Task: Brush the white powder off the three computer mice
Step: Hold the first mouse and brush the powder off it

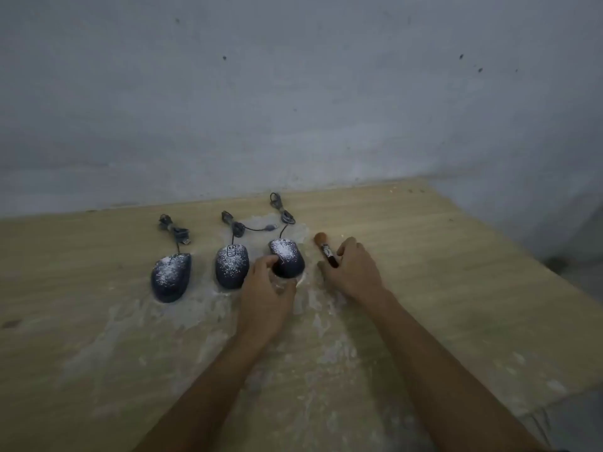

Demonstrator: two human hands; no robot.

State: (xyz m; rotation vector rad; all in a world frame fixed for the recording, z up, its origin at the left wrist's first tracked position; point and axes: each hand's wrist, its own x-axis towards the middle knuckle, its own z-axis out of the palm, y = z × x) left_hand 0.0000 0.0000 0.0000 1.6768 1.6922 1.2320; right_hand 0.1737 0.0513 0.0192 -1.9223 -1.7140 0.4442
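While the left hand (267,288) pinches the right mouse (287,257), which lies powdered on the table (456,288), the right hand (354,272) curls its fingers (349,245) round the brush (326,251) handle; a loose grip could drop it and spread powder (283,252)

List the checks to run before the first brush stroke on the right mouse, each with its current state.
1. Right mouse steadied: ok, the left hand grips its near end.
2. Brush in hand: ok, the right hand has its fingers curled round the handle.
3. Brush lifted off the table: cannot tell.
4. Bristles over the right mouse: not ok, they sit beside it, apart.
5. Cable out of the way: ok, it lies bundled behind the right mouse.
6. Left mouse and middle mouse cleaned: not ok, both carry white powder.
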